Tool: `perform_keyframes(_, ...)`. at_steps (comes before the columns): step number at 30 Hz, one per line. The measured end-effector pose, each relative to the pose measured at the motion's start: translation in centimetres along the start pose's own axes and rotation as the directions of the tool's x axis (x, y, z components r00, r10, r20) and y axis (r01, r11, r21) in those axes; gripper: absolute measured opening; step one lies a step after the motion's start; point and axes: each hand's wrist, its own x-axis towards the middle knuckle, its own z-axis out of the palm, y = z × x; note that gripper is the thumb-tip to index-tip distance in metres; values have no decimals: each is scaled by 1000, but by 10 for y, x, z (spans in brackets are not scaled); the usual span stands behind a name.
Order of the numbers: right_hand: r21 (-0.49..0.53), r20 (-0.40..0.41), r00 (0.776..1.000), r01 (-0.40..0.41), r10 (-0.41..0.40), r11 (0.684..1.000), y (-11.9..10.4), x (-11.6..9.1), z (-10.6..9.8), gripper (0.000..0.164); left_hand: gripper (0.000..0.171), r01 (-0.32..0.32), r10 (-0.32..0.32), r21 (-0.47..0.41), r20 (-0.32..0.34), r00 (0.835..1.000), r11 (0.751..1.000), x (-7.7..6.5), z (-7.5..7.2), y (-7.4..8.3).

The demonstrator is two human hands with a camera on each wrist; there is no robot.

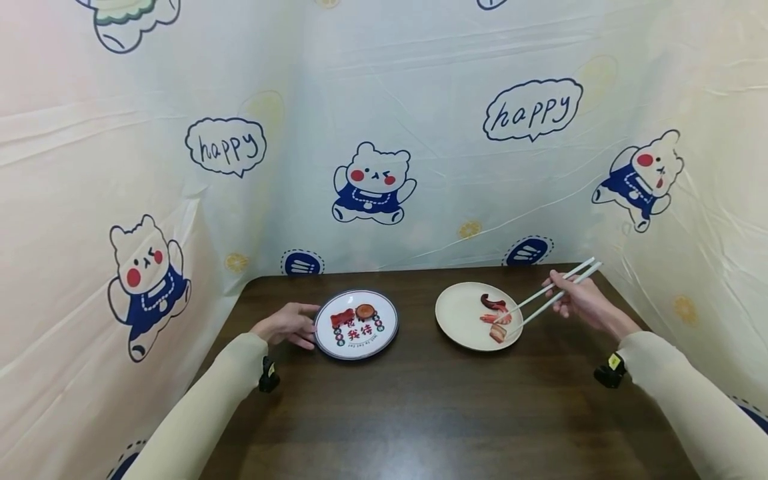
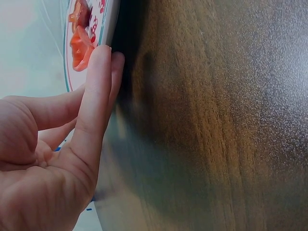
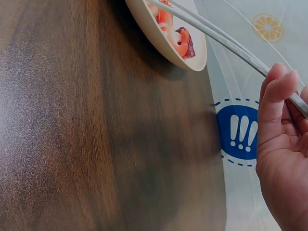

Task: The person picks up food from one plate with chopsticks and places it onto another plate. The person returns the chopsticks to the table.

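Thing at work: slim, pale, straight chopsticks [image 1: 543, 307], tips low over the right part of a round cream plate [image 1: 458, 319]. Under or just beside the tips: an orange-and-white shrimp piece [image 1: 491, 319] and a pinkish-brown block-shaped food piece [image 1: 497, 333]. Contact with either cannot be told. A dark red curled food piece [image 1: 491, 303] lies just behind the shrimp.

Right hand [image 1: 579, 301]: fingers curled round the chopsticks; the two sticks run nearly parallel, a narrow gap between them.

Left hand [image 1: 289, 325]: fingers fairly straight and spread, touching the edge of a round white plate [image 1: 381, 310] with a dark blue rim and red lettering. On it, a red strip-like food piece [image 1: 343, 317] beside a brown round food piece [image 1: 365, 311].

Both plates stand well apart on a dark brown wood-grain table [image 1: 384, 413].

Judgement: step in hand looks like placing the chopsticks at the food; no piece appears lifted. Next move calls for one tip either side of a single piece, then a gentle squeeze.
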Motion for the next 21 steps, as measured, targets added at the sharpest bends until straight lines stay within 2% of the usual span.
perform_keyframes(12, -89, 18, 999, 35, -34, 995, 2, 3, 6, 33, 67, -14, 14, -3, 9, 1000, 1000, 1, 0, -2)
perform_keyframes(21, -45, 13, 998, 56, -55, 997, 11, 7, 15, 35, 68, -13, 13, -4, 21, 1000, 1000, 0, -1, 0)
